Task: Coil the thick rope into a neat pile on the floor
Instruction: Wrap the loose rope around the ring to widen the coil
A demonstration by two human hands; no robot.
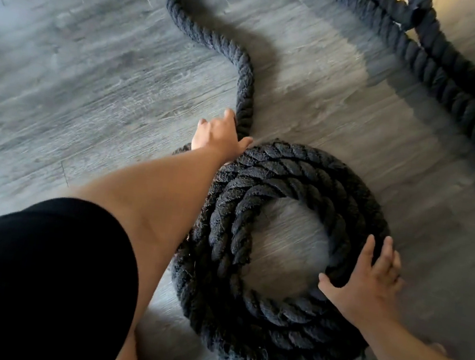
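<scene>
One floor point(80, 53): grey wood-look planks; everything lies on it.
Rope point(245, 78): black, thick, twisted strands with a fuzzy surface. Part is coiled near-centre and the rest is loose toward the far side.
Handling, judged: likely heavy, drags rather than lifts. Bends in broad curves and probably resists tight ones. Rough lay should give good grip; not fragile.
Coil point(254, 342): flat ring of several turns, some riding on others, with bare floor showing in its open middle. No long axis of its own; reasonably tidy.
Far strand point(453, 87): runs diagonally from far-centre to the right edge, well apart from the coil.
Loose run, long axis: leaves the coil at its far-left edge, heads away, swings left in an S, then loops back right along the far edge.
Black garment point(36, 274): near-left, next to the left arm.
Right hand point(367, 284): fingers straight and spread flat over the coil's right side, thumb at the inner edge, steadying it.
Left hand point(221, 135): at the junction of loose run and coil. Fingers extended against the rope's left flank, thumb reaching toward the coil; cannot tell whether any finger hooks under.
Where to hold, judged: on the loose run just beyond the coil, feeding it round while the other palm pins the laid turns.
</scene>
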